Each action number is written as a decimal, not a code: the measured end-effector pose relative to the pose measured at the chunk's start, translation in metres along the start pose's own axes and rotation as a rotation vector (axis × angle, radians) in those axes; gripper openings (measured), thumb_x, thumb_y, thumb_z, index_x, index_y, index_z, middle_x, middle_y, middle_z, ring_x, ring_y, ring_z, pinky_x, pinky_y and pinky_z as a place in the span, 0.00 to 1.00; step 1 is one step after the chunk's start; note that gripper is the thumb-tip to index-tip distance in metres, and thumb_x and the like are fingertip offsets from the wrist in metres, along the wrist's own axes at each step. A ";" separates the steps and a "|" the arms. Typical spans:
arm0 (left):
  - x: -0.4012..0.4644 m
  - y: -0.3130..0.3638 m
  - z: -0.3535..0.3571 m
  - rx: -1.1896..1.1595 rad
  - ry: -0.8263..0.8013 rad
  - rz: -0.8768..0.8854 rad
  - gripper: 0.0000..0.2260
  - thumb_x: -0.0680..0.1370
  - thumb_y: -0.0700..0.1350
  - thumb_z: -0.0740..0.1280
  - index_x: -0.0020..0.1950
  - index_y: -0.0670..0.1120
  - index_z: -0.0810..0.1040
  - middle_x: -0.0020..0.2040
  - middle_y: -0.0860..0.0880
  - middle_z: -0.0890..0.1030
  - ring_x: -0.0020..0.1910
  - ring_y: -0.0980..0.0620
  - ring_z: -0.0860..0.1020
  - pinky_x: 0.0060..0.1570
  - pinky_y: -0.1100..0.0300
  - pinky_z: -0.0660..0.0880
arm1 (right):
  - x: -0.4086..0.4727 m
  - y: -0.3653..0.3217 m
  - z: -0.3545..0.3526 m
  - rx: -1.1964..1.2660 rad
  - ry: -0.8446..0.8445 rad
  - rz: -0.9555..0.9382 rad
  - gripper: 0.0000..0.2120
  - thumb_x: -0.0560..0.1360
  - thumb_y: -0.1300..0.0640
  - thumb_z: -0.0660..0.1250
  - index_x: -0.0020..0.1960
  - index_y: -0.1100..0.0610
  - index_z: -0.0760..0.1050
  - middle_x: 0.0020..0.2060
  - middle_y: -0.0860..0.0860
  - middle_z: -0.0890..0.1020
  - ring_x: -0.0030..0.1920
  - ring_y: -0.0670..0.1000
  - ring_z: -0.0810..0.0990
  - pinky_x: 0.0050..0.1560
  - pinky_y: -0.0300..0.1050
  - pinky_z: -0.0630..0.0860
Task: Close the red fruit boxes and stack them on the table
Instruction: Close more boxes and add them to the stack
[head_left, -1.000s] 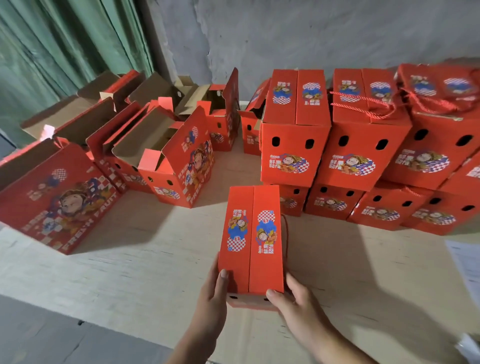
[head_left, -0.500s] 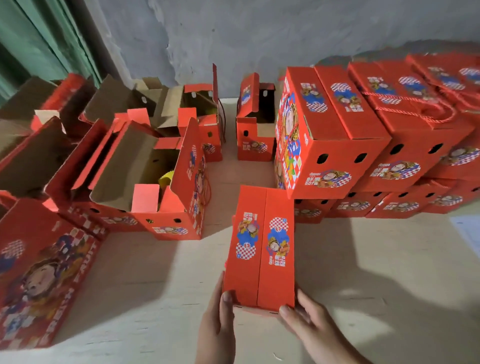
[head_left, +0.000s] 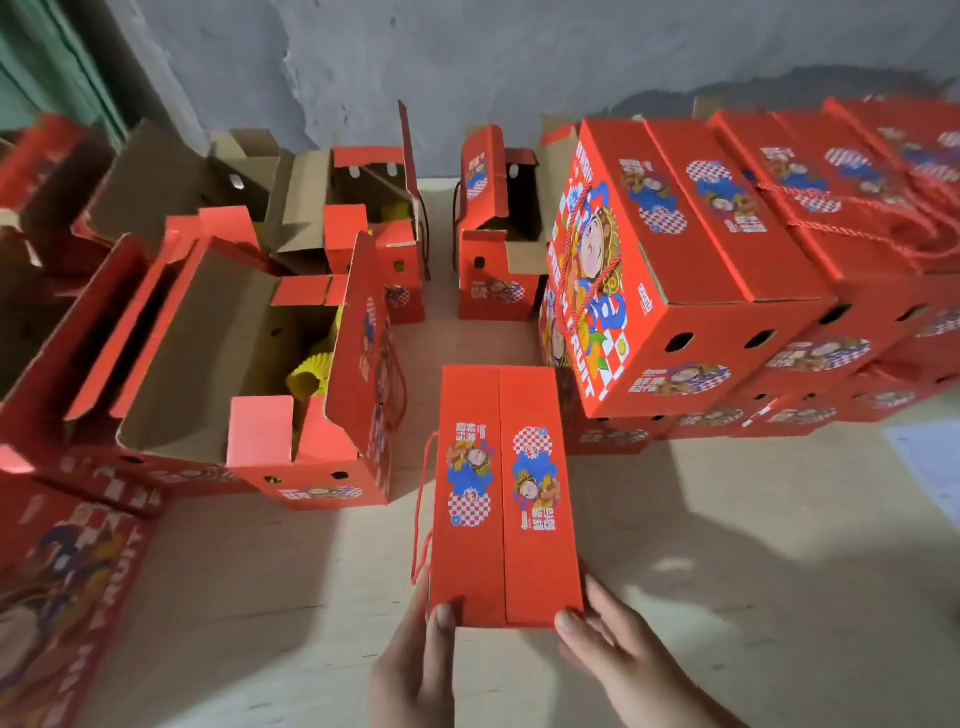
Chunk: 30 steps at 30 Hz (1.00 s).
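We grip the closed red cardboard fruit box (head_left: 504, 493) with both hands (head_left: 415, 670) (head_left: 618, 654); lifting level should protect the stack (head_left: 691, 270).

closed box (head_left: 506, 493) centre front; open boxes (head_left: 249, 364) left; stacked boxes (head_left: 727, 270) right behind.

A pale wooden table (head_left: 727, 545) is filling the lower and middle frame, with light patches and soft shadows lying across it. A grey, blotchy wall (head_left: 467, 67) is running along the top – darker stains are showing toward its upper right. At the upper left edge a green curtain (head_left: 31, 62) is hanging in folds. A white sheet of paper (head_left: 930, 467) is lying flat at the right edge, partly cut off by the frame – its print is too blurred to read.
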<state>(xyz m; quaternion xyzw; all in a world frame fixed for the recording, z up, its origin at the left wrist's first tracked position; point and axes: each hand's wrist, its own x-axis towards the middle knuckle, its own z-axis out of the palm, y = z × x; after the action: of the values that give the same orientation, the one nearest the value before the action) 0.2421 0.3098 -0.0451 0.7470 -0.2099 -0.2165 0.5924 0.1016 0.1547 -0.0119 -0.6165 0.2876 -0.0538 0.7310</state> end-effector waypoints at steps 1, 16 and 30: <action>0.015 0.002 0.000 -0.026 0.001 -0.013 0.18 0.84 0.59 0.61 0.72 0.62 0.77 0.67 0.63 0.80 0.69 0.64 0.76 0.62 0.73 0.71 | 0.013 0.001 -0.002 0.006 0.020 0.027 0.27 0.81 0.49 0.64 0.78 0.42 0.62 0.70 0.37 0.77 0.72 0.39 0.73 0.65 0.34 0.72; 0.192 0.034 0.060 -0.117 -0.279 -0.062 0.20 0.86 0.56 0.59 0.79 0.56 0.70 0.66 0.60 0.82 0.65 0.65 0.78 0.64 0.67 0.74 | 0.132 -0.079 -0.058 -0.601 0.400 -0.002 0.10 0.84 0.53 0.63 0.59 0.50 0.83 0.52 0.43 0.85 0.55 0.44 0.82 0.58 0.42 0.76; 0.093 0.040 -0.033 -0.222 0.215 -0.107 0.08 0.83 0.46 0.68 0.59 0.57 0.82 0.55 0.62 0.84 0.56 0.63 0.81 0.54 0.68 0.75 | 0.138 -0.075 0.037 -0.495 0.479 -0.147 0.05 0.81 0.56 0.64 0.48 0.51 0.78 0.40 0.49 0.82 0.41 0.53 0.80 0.44 0.51 0.76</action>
<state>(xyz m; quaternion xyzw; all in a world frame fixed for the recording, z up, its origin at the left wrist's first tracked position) 0.3345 0.2743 -0.0059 0.7061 -0.0802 -0.1885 0.6779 0.2549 0.1099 0.0124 -0.7639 0.4099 -0.1782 0.4654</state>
